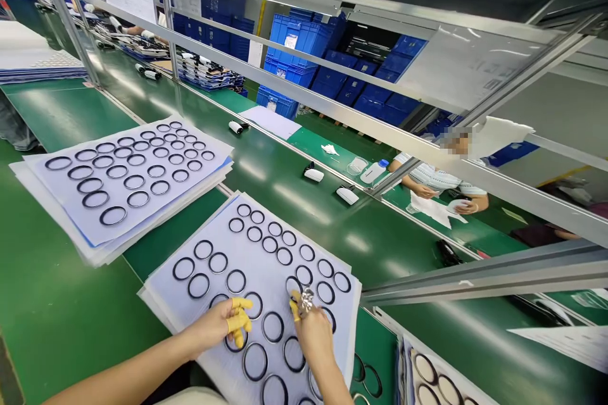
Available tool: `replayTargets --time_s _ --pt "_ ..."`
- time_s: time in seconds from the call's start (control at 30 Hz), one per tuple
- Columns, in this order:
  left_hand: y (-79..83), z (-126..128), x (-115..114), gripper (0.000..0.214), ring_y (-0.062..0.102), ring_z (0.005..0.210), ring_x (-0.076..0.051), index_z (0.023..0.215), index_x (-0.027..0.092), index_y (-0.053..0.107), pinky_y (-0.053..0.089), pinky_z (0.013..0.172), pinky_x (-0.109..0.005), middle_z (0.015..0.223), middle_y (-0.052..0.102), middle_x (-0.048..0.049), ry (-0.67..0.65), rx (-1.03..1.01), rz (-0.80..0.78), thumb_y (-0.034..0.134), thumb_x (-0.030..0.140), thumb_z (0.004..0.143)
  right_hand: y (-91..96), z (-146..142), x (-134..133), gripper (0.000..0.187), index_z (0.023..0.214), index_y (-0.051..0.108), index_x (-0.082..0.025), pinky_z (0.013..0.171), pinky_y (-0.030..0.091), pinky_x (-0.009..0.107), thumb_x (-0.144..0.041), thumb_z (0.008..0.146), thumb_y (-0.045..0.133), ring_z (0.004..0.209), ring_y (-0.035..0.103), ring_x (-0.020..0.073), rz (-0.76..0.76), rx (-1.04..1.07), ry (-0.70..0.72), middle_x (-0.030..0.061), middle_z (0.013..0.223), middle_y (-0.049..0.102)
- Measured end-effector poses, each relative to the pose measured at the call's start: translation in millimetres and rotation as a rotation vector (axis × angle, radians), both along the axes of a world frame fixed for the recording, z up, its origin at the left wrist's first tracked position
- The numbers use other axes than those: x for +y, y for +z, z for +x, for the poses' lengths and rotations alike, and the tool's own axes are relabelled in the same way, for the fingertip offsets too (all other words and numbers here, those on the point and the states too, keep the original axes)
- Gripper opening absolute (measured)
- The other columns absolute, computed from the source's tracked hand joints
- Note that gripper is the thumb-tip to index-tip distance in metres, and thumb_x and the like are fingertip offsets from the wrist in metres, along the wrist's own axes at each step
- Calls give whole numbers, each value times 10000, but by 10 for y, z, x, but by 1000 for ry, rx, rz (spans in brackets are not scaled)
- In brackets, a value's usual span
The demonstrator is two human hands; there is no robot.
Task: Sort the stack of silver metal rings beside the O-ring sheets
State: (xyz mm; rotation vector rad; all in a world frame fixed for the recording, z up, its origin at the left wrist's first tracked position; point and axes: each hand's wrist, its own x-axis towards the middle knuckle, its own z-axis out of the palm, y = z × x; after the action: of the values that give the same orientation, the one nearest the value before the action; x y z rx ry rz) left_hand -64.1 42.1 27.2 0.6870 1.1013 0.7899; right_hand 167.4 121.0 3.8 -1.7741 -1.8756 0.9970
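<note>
Before me a stack of white sheets [256, 259] carries several black-and-silver rings [273, 327] laid in loose rows. My left hand [222, 324], with yellow covers on its fingertips, hovers over or rests on rings at the near left; its fingers are apart and I see nothing held. My right hand [311, 326] is closed at the middle right of the sheet, also with yellow fingertip covers. A crumpled shiny silver piece [306, 299] shows at its fingers. Its fingertips are at one ring [293, 285]; whether they touch it I cannot tell.
Another ring-covered sheet stack [142, 164] lies at left. Loose rings [372, 381] and a further stack [437, 380] sit at lower right. A metal frame [304, 92] crosses above the green conveyor [285, 183], which carries white-and-black parts [348, 195]. A co-worker [441, 183] handles white cloth beyond.
</note>
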Motion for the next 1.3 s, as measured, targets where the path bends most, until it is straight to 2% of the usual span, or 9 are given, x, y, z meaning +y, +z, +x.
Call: replayTargets --time_s 0.07,0.17,0.33,0.47,0.57,0.8,0.97,1.17,1.3 --pt "6 -27 9 506 564 547 -115 1100 140 517 311 579 -263 805 630 -11 -3 0 14 668 458 736 -71 -125 70 191 988 657 -161 903 472 467 -319 898 597 952 641 223 -12 -92 30 61 1012 690" --pt "-15 -85 0 525 565 550 -116 1124 129 513 316 593 -267 822 625 -16 1 1 28 667 456 743 -158 -188 133 141 975 644 -158 825 529 413 -273 910 594 910 650 195 -57 -150 48 48 1026 675" --pt "-140 -253 -54 512 572 551 -112 1139 144 523 317 604 -271 842 634 -17 18 -2 25 668 438 746 -211 -91 193 180 1055 627 -180 740 564 355 -292 928 566 861 657 181 -84 -51 -1 52 1072 663" --pt "-219 -406 -73 505 574 553 -107 1151 150 521 313 605 -266 845 631 -9 38 4 20 656 436 758 -178 -116 227 235 1063 612 -150 613 567 303 -335 951 524 675 659 137 -110 50 -17 26 900 686" --pt "-226 -487 -51 518 574 558 -108 1166 142 516 317 612 -266 838 621 -3 48 5 25 649 440 763 -136 -272 256 285 1105 590 -136 616 575 309 -355 983 453 629 665 128 -107 56 28 17 849 694" --pt "-195 -546 60 534 563 544 -107 1145 139 523 326 610 -274 810 605 -2 53 -20 35 657 459 738 -85 -822 356 179 1063 626 -174 820 542 409 -278 935 556 902 658 193 64 -400 203 53 1041 674" --pt "-208 -677 105 566 555 540 -105 1119 132 514 337 623 -288 823 591 -9 73 -11 30 662 502 718 -4 -1025 405 178 1051 630 -162 838 533 425 -275 935 557 888 664 193 141 -703 352 49 1011 684" --pt "-272 -879 103 563 563 547 -101 1144 128 486 327 614 -277 841 601 -12 88 14 21 640 480 732 23 -1404 514 196 1055 626 -153 806 547 410 -292 934 560 871 669 189 195 -833 514 50 1010 683" --pt "-321 -987 112 558 560 537 -96 1146 144 491 327 604 -269 838 607 2 92 9 32 633 484 727 74 -1568 557 197 1046 626 -145 782 557 397 -292 933 563 843 674 182 224 -884 542 48 993 686"
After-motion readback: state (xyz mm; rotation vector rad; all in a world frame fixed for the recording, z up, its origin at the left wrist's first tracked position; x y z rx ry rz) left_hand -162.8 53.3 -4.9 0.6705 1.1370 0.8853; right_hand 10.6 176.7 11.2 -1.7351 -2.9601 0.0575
